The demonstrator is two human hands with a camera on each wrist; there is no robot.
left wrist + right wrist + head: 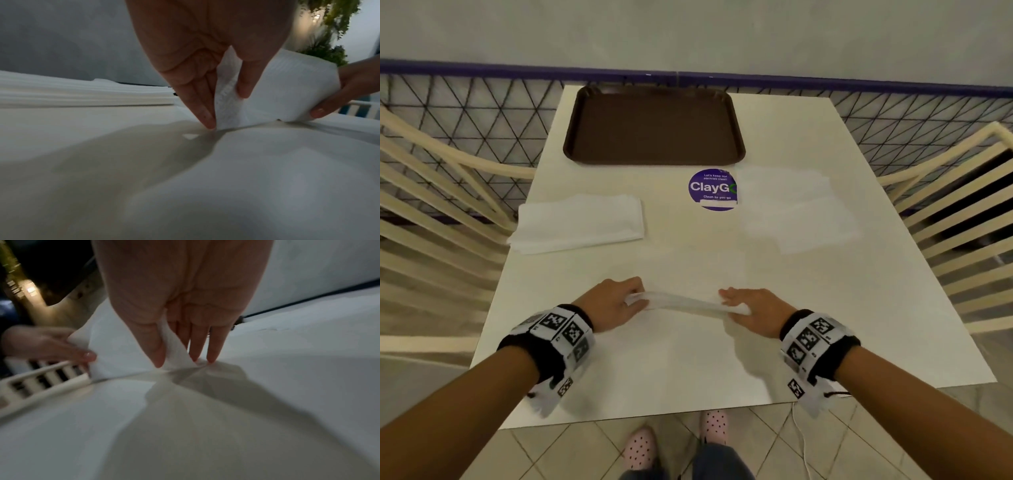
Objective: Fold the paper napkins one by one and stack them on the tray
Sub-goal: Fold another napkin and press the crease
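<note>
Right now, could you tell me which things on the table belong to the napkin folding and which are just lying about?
Part of the job:
napkin in hand, pinched by left hand and right hand
napkin stack
spread napkin
brown tray

Just there:
purple sticker
chairs

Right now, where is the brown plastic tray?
In the head view the brown plastic tray sits at the table's far end, left of centre, just beyond the round purple sticker and far from both hands.
</note>
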